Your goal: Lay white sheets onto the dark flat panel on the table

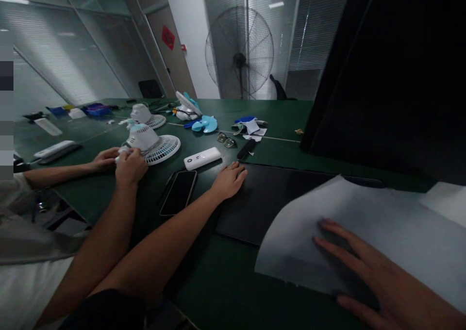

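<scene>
At the left edge of the dark green desk (pixel 218 286), a co-worker's hand (pixel 104 159) reaches in from a pale sleeve and meets the person's left hand (pixel 131 167). That left hand is curled tight on the near side of a small fan (pixel 153 143), a white moulded plastic body sitting on its round, ribbed grille. The fan lies just beyond the knuckles and touches them. A second fan of the same make (pixel 147 115) sits farther back.

Right of the left forearm lies a phone (pixel 179 192), a flat glossy black slab. Beyond it is a power bank (pixel 202 158), white and round-edged. Farther off are a pale blue fan blade (pixel 205 123) and a pair of glasses (pixel 226 140).

The right hand (pixel 229 180) rests palm down with its fingers spread loose, gripping nothing. Its fingertips are on the left border of a smooth black mat (pixel 269 199).

At the near right, a white sheet (pixel 382 223) with a curved edge overlaps the mat, and another person's hand (pixel 367 272) is pressed flat on the sheet.
</scene>
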Action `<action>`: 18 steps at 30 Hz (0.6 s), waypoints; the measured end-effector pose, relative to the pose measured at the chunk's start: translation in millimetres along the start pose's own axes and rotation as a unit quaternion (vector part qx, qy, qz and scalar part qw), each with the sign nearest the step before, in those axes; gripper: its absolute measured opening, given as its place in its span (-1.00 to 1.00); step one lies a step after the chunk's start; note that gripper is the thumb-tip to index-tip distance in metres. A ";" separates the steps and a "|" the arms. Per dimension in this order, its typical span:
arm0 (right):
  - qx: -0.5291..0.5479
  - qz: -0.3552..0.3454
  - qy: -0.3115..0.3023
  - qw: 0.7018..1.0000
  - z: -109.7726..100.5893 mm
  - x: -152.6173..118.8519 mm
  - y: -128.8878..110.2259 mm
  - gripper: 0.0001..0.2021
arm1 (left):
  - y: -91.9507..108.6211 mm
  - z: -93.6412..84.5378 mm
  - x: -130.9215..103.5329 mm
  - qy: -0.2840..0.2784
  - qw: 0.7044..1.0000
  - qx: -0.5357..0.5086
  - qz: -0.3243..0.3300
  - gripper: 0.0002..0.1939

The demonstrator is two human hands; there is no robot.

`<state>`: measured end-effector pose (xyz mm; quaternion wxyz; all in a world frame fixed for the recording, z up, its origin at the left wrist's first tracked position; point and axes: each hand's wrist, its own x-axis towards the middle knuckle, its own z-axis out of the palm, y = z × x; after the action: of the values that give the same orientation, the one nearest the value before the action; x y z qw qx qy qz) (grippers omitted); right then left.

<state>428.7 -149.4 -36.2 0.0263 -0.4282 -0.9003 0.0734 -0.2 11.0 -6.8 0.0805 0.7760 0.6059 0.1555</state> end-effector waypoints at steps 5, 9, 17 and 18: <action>0.050 -0.014 -0.076 0.996 -42.9 64.1 -21.3 -0.15 | -5.3 2.2 1.9 0.033 0.997 -0.072 -0.021 -0.40; 0.038 -0.026 -0.062 0.997 -51.0 125.4 -31.5 -0.14 | -6.2 -0.8 1.8 0.042 0.993 -0.107 -0.026 -0.41; 0.048 -0.015 -0.035 0.998 -32.3 184.4 -62.1 -0.07 | -6.2 2.2 3.5 0.043 0.995 -0.081 -0.036 -0.14; 0.049 -0.015 -0.036 0.998 -32.1 183.7 -65.0 -0.07 | -6.8 3.7 3.8 0.046 0.995 -0.080 -0.038 -0.06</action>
<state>266.4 -44.0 2.8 0.0158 -0.4095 -0.9025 0.1326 -4.3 16.6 -11.9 0.1200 0.7356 0.6236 0.2357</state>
